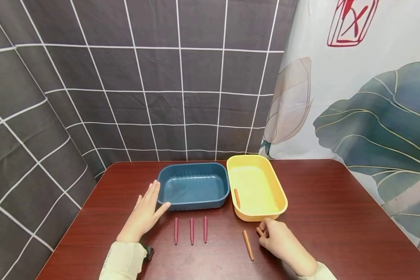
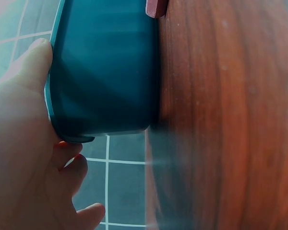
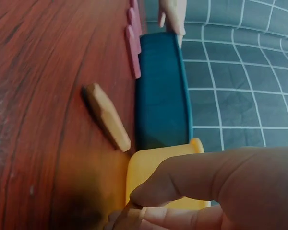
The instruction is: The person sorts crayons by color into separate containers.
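Observation:
My right hand (image 1: 278,239) pinches an orange crayon (image 1: 260,231) between thumb and fingers, close to the near end of the yellow tray (image 1: 253,182). Another orange crayon (image 1: 248,245) lies on the table just left of that hand. Inside the yellow tray, a third orange crayon (image 1: 237,198) rests along the left wall. My left hand (image 1: 143,216) has its fingers stretched out at the left end of the blue tray (image 1: 192,186), with the thumb (image 2: 38,55) along the rim in the left wrist view. Nothing lies in the blue tray.
Three dark pink crayons (image 1: 192,231) lie side by side on the red-brown table (image 1: 203,264), in front of the blue tray. Both trays stand next to each other at the back. Behind the table hangs a grey gridded cloth (image 1: 161,109), with a leaf-patterned cloth (image 1: 371,124) at right.

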Motion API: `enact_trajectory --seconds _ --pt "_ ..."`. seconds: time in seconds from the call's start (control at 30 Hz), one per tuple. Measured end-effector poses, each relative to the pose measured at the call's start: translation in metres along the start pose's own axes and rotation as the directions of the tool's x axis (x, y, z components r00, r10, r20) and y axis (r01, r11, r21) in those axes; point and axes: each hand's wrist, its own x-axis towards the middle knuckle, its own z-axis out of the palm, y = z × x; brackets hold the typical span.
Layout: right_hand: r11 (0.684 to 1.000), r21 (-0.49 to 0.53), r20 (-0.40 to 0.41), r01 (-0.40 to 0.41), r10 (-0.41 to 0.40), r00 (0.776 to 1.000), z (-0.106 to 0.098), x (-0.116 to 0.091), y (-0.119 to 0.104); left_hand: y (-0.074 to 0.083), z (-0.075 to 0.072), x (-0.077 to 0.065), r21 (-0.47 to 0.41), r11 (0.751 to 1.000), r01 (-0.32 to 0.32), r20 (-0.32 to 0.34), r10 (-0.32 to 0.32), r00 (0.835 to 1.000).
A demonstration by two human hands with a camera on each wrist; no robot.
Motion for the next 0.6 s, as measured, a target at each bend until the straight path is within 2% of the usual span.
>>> enact_trajectory --seconds 0.1,0.3,0.43,0.6 --pt "0.999 0.037 0.002 0.032 -0.032 0.999 -0.003 -0.002 -0.002 0.001 0.0 0.0 -0.001 1.0 0.002 0.0 -0.002 1.0" --pt "0.979 0.142 0.004 0.145 -0.147 0.989 -0.011 -0.004 -0.002 0.0 0.0 0.0 -0.004 1.0 0.004 0.003 -0.004 1.0" --pt "0.962 0.224 -0.003 0.159 -0.162 0.987 -0.018 -0.002 -0.006 0.0 -0.001 -0.001 -0.004 1.0 0.007 0.0 -0.007 1.0" --pt "0.941 0.316 -0.047 0.126 -0.117 0.992 -0.026 0.003 -0.01 0.0 -0.001 -0.001 -0.009 1.0 0.005 -0.004 -0.005 1.0"
